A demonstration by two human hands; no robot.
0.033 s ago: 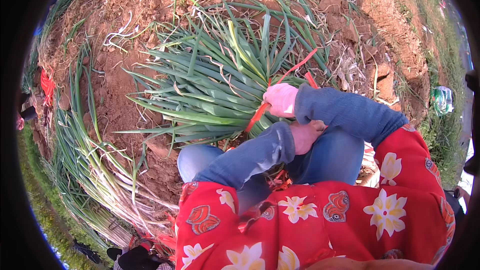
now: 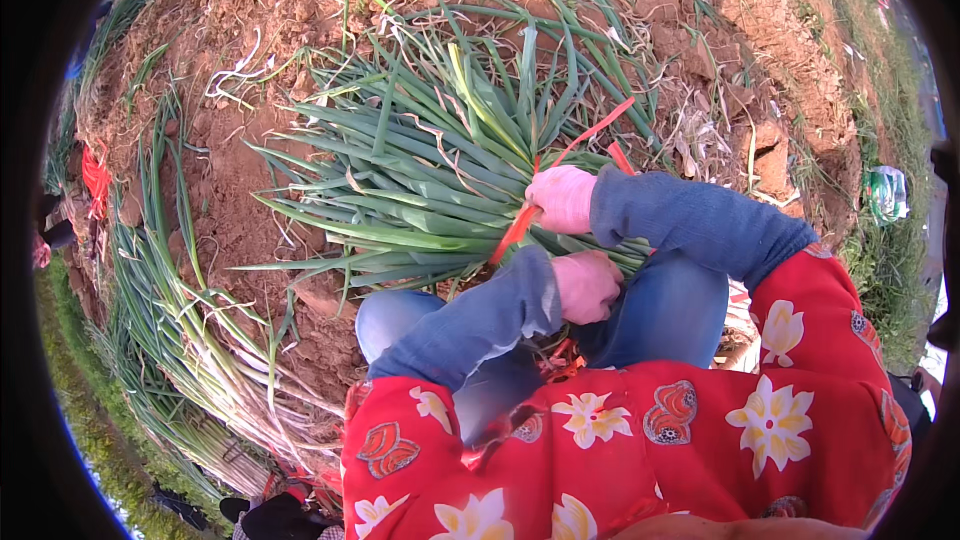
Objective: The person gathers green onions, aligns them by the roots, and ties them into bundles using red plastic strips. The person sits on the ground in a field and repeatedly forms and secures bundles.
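Observation:
A large bundle of green onions (image 2: 400, 175) lies before me, leaves fanning out to the left. A red plastic strap (image 2: 514, 234) runs round it, and one loose strap end sticks up beyond my right hand. My right hand (image 2: 563, 198) is closed on the strap where it crosses the bundle. Just below it, my left hand (image 2: 588, 287) is curled into a fist beside the stalks, over my knees. Its fingertips are turned away, so whatever it holds is hidden. Blue-grey sleeves cover both forearms.
More green onions (image 2: 225, 360) lie in a long row on the left, white ends toward me. A tangle of red strap (image 2: 96, 180) is at the far left. A clear green-tinted plastic bottle (image 2: 886, 194) rests in grass at the right. Reddish soil (image 2: 235, 140) surrounds the bundle.
My left hand has shifted slightly left and toward me, drawing apart from the right forearm, so more stalks show between the hands. The right hand and the bundle stay in place.

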